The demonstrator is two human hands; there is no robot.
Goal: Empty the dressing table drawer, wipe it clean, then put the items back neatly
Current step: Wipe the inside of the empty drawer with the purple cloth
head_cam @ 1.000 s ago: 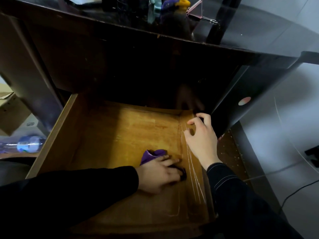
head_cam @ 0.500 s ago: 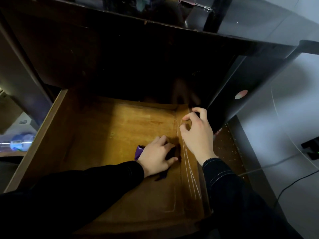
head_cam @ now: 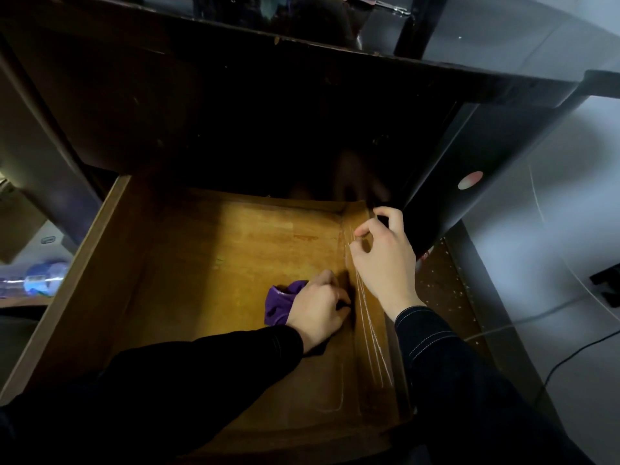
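The wooden drawer point(head_cam: 110, 263) is pulled out below the dark dressing table point(head_cam: 302, 95), and I see nothing in it but a cloth. My left hand point(head_cam: 318, 312) presses a purple cloth point(head_cam: 280, 302) onto the drawer floor close to the right wall, fingers curled over it. My right hand point(head_cam: 382, 260) rests on the drawer's right side wall near the back corner, fingers curled over the rim. Much of the cloth is hidden under my left hand.
Several dim items stand on the glossy dressing table top point(head_cam: 335, 15). A blue-labelled plastic bottle point(head_cam: 40, 275) lies at the left on a lower surface. Cables point(head_cam: 553, 360) run over the pale floor at the right. A dark side panel point(head_cam: 469, 203) stands right of the drawer.
My left hand slid the purple cloth toward the back along the right wall, then drew it a little nearer again. My right hand stayed on the side wall.
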